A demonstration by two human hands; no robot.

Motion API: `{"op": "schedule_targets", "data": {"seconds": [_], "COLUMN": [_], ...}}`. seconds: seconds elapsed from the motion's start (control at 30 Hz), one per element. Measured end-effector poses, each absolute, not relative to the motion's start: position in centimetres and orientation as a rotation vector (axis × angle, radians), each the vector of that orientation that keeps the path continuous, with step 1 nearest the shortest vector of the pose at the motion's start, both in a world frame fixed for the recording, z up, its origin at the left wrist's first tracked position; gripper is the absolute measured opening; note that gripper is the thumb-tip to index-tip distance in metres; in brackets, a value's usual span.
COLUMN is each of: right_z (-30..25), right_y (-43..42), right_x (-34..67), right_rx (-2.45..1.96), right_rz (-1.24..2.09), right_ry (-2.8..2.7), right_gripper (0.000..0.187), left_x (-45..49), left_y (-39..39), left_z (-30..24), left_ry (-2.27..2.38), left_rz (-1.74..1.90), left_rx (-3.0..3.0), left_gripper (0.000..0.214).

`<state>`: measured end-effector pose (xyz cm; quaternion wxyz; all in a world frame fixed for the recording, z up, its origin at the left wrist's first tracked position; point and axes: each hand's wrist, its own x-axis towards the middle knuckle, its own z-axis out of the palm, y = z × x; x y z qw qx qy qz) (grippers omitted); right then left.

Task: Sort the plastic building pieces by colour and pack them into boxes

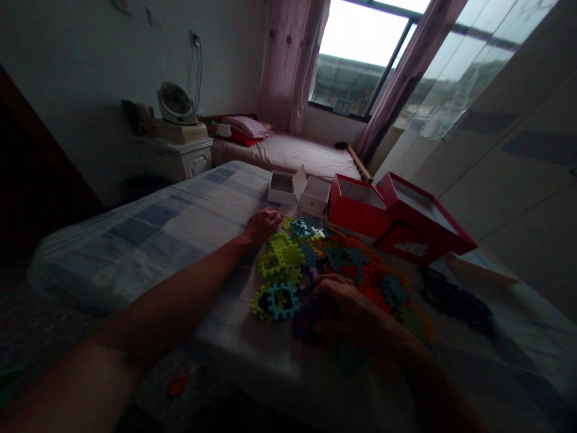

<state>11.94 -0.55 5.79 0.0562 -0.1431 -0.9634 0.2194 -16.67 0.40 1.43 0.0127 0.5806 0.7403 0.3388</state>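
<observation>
My left hand [265,222] rests on the checked bedcover with its fingers curled in. It lies beside yellow-green interlocking plastic tiles [282,249], and whatever it may hold is hidden. Nearer to me, my right hand [342,304] bends its fingers and thumb around dark purple interlocking tiles [311,316], dim and partly covered by the hand. A light-blue square frame tile [283,300] lies left of that hand, over yellow-green ones. Orange-red tiles [372,282] spread to its right, with teal tiles [345,257] among them.
Two white boxes [314,195] and red boxes [358,204] stand open behind the tiles. More dark purple tiles [455,297] lie at the right. A red tile [177,385] is on the floor below the bed edge. A fan [175,102] stands on a cabinet at the back left.
</observation>
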Motion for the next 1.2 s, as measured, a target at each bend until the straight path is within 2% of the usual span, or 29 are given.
{"op": "schedule_targets", "data": {"seconds": [0.17, 0.27, 0.4, 0.67, 0.93, 1.03, 1.2], "right_z": [6.2, 7.2, 8.0, 5.6, 6.9, 7.4, 6.1], "right_y": [-0.3, -0.6, -1.6, -2.0, -0.2, 0.4, 0.2], "right_x": [12.0, 12.3, 12.7, 12.1, 12.7, 13.0, 11.4], "right_rx": [-0.468, -0.604, -0.490, -0.295, -0.495, -0.668, -0.762], "right_rz": [0.514, 0.635, 0.863, 0.567, 0.791, 0.849, 0.953], "right_ry": [-2.885, -2.829, -2.885, -2.965, -2.796, -2.626, -2.470], "right_gripper": [0.017, 0.008, 0.009, 0.013, 0.009, 0.013, 0.033], "left_x": [-16.6, -16.6, -16.7, -17.0, -16.9, -16.9, -16.8], "left_y": [0.4, 0.4, 0.5, 0.6, 0.6, 0.7, 0.6], "left_z": [1.5, 1.5, 1.3, 1.1, 1.1, 1.1, 1.2], "left_ry": [2.320, 2.327, 2.330, 2.306, 2.319, 2.323, 2.313], "left_rz": [1.053, 1.062, 1.069, 1.071, 1.066, 1.063, 1.050], "left_rx": [1.805, 1.797, 1.790, 1.819, 1.817, 1.820, 1.848], "left_gripper": [0.037, 0.039, 0.041, 0.039, 0.040, 0.041, 0.039]}}
